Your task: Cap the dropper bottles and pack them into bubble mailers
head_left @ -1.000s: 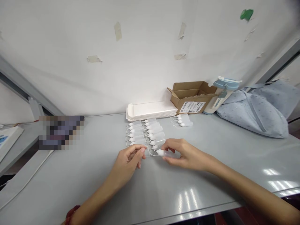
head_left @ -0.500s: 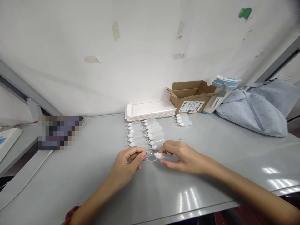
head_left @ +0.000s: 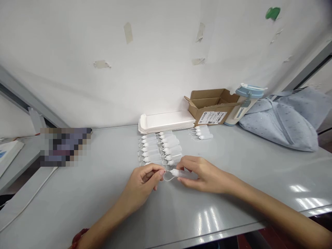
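Observation:
My right hand (head_left: 204, 174) is closed around a small translucent needle-tip squeeze bottle (head_left: 185, 173), which lies nearly level with its white nozzle to the left. A fine metal needle juts from the nozzle toward my left hand (head_left: 145, 180). Thumb and forefinger of that hand are pinched at the end of the thin white tether (head_left: 169, 180) that loops from the bottle's neck. The small cap at the tether's end is mostly hidden by the fingertips, and the needle's tip meets them. Just behind my hands, similar bottles (head_left: 173, 150) lie in two columns, nozzles to the left.
Several more bottles (head_left: 206, 136) lie in front of an open cardboard box (head_left: 212, 117). A stack of white trays (head_left: 166, 121) rests against the wall. Farther right are a blue-lidded tumbler (head_left: 240, 107) and a light blue bag (head_left: 280, 124). A white cable (head_left: 31, 200) crosses the table's left side.
My left hand has moved slightly right, bringing its pinched fingertips to the needle's tip and narrowing the tether loop. The right hand and its bottle stay put.

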The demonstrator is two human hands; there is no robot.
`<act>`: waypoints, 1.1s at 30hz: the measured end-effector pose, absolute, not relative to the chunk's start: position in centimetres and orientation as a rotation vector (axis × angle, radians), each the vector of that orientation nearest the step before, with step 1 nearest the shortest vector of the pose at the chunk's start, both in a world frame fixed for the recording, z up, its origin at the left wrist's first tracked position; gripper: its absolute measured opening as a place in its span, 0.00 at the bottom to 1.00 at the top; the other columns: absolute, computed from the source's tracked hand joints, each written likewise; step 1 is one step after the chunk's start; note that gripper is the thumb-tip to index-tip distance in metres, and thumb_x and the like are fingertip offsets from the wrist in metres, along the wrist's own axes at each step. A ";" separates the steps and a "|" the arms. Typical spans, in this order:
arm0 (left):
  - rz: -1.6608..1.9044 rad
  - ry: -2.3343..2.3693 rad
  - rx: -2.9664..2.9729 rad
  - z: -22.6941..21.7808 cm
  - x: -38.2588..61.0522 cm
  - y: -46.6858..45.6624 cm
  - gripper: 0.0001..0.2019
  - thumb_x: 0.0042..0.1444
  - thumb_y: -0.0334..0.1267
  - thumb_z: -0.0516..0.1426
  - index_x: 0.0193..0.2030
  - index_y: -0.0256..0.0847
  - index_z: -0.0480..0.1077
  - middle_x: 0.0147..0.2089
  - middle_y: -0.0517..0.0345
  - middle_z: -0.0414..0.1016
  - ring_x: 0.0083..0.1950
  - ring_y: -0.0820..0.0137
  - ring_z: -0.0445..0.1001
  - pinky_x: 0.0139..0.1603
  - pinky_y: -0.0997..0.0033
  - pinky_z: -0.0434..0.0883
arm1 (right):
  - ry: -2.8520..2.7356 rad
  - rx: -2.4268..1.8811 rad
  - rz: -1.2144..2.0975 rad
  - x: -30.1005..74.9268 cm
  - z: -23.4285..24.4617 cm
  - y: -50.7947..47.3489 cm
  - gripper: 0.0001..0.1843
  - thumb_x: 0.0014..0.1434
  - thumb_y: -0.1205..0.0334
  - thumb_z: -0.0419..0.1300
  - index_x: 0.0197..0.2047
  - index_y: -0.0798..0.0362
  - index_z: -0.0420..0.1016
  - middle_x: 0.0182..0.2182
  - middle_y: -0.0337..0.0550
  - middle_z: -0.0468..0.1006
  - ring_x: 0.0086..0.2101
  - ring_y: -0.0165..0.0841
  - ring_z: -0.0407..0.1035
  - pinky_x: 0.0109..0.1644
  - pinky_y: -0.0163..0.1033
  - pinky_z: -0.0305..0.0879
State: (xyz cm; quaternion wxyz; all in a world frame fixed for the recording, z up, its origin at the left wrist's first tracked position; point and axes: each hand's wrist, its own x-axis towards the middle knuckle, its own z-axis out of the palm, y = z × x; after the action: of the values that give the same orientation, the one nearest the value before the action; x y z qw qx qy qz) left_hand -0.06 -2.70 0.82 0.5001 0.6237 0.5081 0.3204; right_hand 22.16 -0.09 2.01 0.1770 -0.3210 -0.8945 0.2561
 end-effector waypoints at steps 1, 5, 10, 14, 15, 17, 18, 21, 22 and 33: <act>0.771 1.229 1.508 0.8 -0.1 -2.7 0.11 0.57 0.44 0.53 0.32 0.40 0.72 0.26 0.63 0.67 0.24 0.77 0.63 0.27 0.77 0.63 | -2.531 -0.907 0.724 22.1 2.0 -0.1 0.09 0.59 0.60 0.55 0.40 0.56 0.69 0.32 0.42 0.71 0.31 0.29 0.63 0.35 0.34 0.59; 0.755 1.241 1.516 0.8 -0.1 -2.7 0.11 0.57 0.43 0.53 0.32 0.40 0.72 0.26 0.63 0.68 0.24 0.76 0.63 0.27 0.77 0.62 | -2.530 -0.880 0.710 22.0 2.0 -0.1 0.08 0.59 0.61 0.55 0.40 0.56 0.69 0.31 0.42 0.71 0.31 0.29 0.63 0.34 0.34 0.59; 0.751 1.244 1.529 1.0 -0.1 -2.7 0.11 0.57 0.43 0.53 0.31 0.40 0.72 0.25 0.63 0.67 0.24 0.76 0.64 0.27 0.77 0.63 | -2.528 -0.872 0.701 22.0 2.1 -0.2 0.08 0.59 0.61 0.55 0.39 0.56 0.69 0.31 0.42 0.71 0.30 0.29 0.63 0.34 0.34 0.59; 0.745 1.247 1.519 0.9 -0.1 -2.8 0.11 0.58 0.43 0.53 0.31 0.41 0.72 0.25 0.64 0.67 0.24 0.77 0.64 0.27 0.78 0.62 | -2.530 -0.866 0.698 22.0 2.2 -0.2 0.08 0.59 0.61 0.55 0.39 0.57 0.69 0.31 0.42 0.71 0.30 0.29 0.63 0.34 0.34 0.59; 0.746 1.243 1.519 0.9 -0.1 -2.8 0.11 0.58 0.44 0.53 0.31 0.41 0.72 0.25 0.64 0.67 0.24 0.77 0.64 0.27 0.78 0.62 | -2.531 -0.865 0.696 22.0 2.2 -0.2 0.08 0.59 0.62 0.55 0.39 0.56 0.69 0.31 0.42 0.71 0.30 0.29 0.63 0.34 0.34 0.59; 0.749 1.240 1.518 0.9 -0.1 -2.8 0.11 0.58 0.44 0.53 0.31 0.41 0.72 0.25 0.64 0.66 0.24 0.77 0.64 0.27 0.78 0.62 | -2.529 -0.862 0.690 22.0 2.2 -0.2 0.07 0.59 0.62 0.55 0.39 0.56 0.69 0.31 0.42 0.71 0.30 0.29 0.63 0.34 0.34 0.59; 0.750 1.242 1.517 0.9 -0.1 -2.8 0.11 0.58 0.44 0.53 0.31 0.41 0.72 0.24 0.64 0.66 0.24 0.77 0.64 0.27 0.78 0.62 | -2.529 -0.861 0.690 22.0 2.2 -0.2 0.08 0.59 0.62 0.55 0.40 0.56 0.69 0.31 0.42 0.71 0.30 0.29 0.63 0.33 0.34 0.59; 0.746 1.255 1.512 0.9 -0.1 -2.7 0.11 0.58 0.44 0.53 0.31 0.41 0.72 0.25 0.64 0.67 0.24 0.77 0.64 0.27 0.77 0.62 | -2.530 -0.862 0.690 22.0 2.1 -0.2 0.08 0.59 0.62 0.55 0.40 0.56 0.69 0.31 0.42 0.71 0.30 0.28 0.63 0.33 0.34 0.59; 0.745 1.256 1.512 0.9 -0.1 -2.7 0.11 0.58 0.44 0.53 0.31 0.41 0.72 0.25 0.64 0.67 0.24 0.77 0.64 0.27 0.77 0.62 | -2.531 -0.863 0.691 22.0 2.1 -0.2 0.08 0.59 0.62 0.55 0.40 0.56 0.69 0.30 0.42 0.71 0.30 0.28 0.63 0.33 0.34 0.59; 0.739 1.264 1.521 0.9 -0.1 -2.8 0.12 0.58 0.44 0.53 0.30 0.41 0.71 0.25 0.64 0.67 0.24 0.76 0.64 0.27 0.77 0.63 | -2.529 -0.869 0.707 22.1 2.1 -0.2 0.09 0.59 0.61 0.55 0.40 0.57 0.70 0.31 0.42 0.71 0.30 0.28 0.63 0.33 0.34 0.59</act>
State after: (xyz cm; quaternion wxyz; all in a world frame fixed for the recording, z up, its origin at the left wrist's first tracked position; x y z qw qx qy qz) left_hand -0.11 -2.76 0.88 0.4926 0.6271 0.5209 0.3047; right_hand 22.08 -0.18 2.14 0.1867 -0.3088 -0.8982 0.2511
